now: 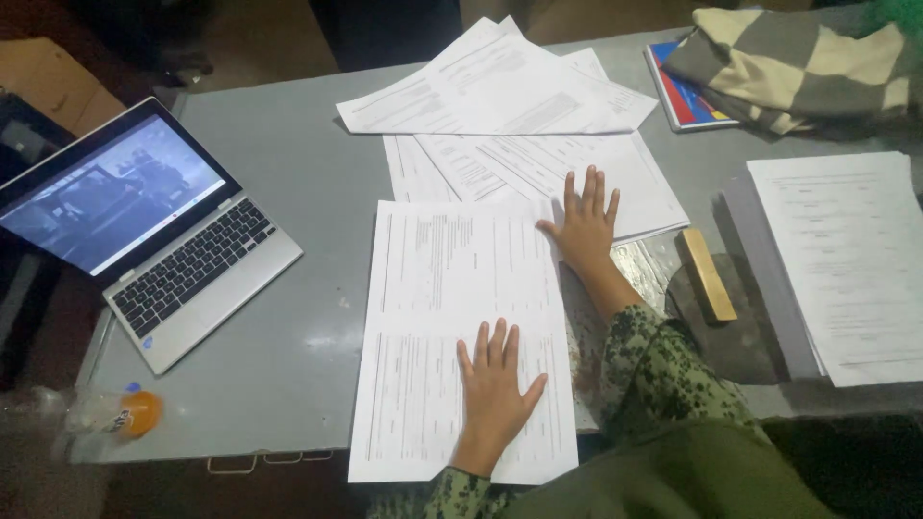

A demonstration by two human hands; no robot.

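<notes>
Now, from your head camera, your left hand (495,384) lies flat, fingers spread, on the lower half of the big printed sheet (461,288) in front of you, gripping nothing. Your right hand (585,223) is also open and flat, pressing at the sheet's upper right corner where it meets the fanned papers (519,106) behind. The sheet lies on the grey table (288,173), its bottom edge hanging over the near rim. A laptop (159,240) sits open well to the left, a paper stack (851,259) to the right, a brass bar (708,276) between that stack and your right wrist.
</notes>
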